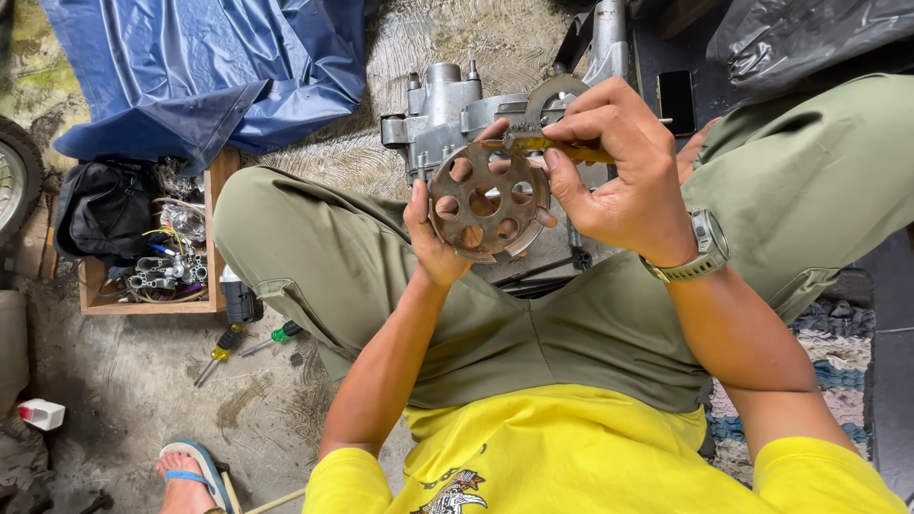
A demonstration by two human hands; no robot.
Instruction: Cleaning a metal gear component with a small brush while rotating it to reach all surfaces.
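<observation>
My left hand (pixel 430 238) grips a round metal disc (pixel 486 202) with several round holes, held up on edge in front of me. My right hand (pixel 619 176), with a wristwatch, pinches a small yellow-handled brush (pixel 562 147) whose bristle end rests on the disc's top rim. Both hands are raised above my lap, over olive trousers. Behind the disc lies a grey metal engine casing (pixel 446 109) on the ground.
A wooden box (pixel 152 306) of metal parts and wires stands at the left, with a black bag in it. Two screwdrivers (pixel 249 341) lie on the concrete floor. A blue tarp (pixel 209 67) is at top left, a tyre (pixel 17 181) at the far left, another person's sandalled foot (pixel 186 471) below.
</observation>
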